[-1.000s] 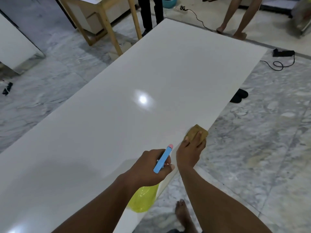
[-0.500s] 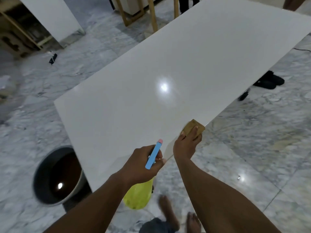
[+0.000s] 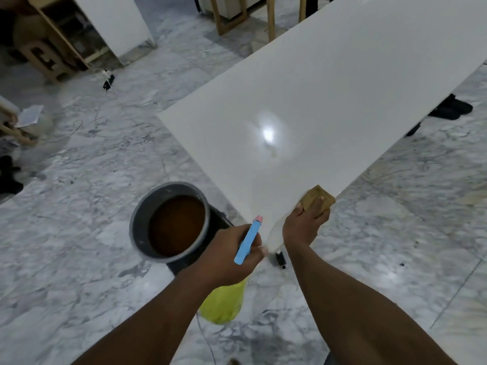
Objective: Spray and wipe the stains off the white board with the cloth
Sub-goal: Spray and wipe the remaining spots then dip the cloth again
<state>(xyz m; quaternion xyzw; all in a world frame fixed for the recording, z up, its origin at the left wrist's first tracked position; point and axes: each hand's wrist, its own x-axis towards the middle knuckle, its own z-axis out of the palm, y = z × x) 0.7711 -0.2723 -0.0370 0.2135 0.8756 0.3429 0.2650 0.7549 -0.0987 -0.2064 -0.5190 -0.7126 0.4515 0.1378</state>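
my right hand (image 3: 303, 227) presses a small folded tan cloth (image 3: 317, 197) flat against the near edge of the big glossy white board (image 3: 329, 101), my fingers (image 3: 317, 206) spread over it and curled down to pin it. my left hand (image 3: 232, 256) is wrapped tight round the neck of a yellow plastic spray bottle with a blue trigger top (image 3: 247, 239), its nozzle aimed at the board corner just ahead of my knuckles. a faint smear (image 3: 272, 151) sits well beyond my fingertips, near the bright glare spot – i judge that's the stain to go after. to do it well i'd mist lightly over the mark, then push the cloth outward in firm overlapping strokes, keeping my palm flat so the pressure stays even. the grey round bucket of brown water (image 3: 171, 222) stands just left of my left hand – best to keep that elbow clear of it.
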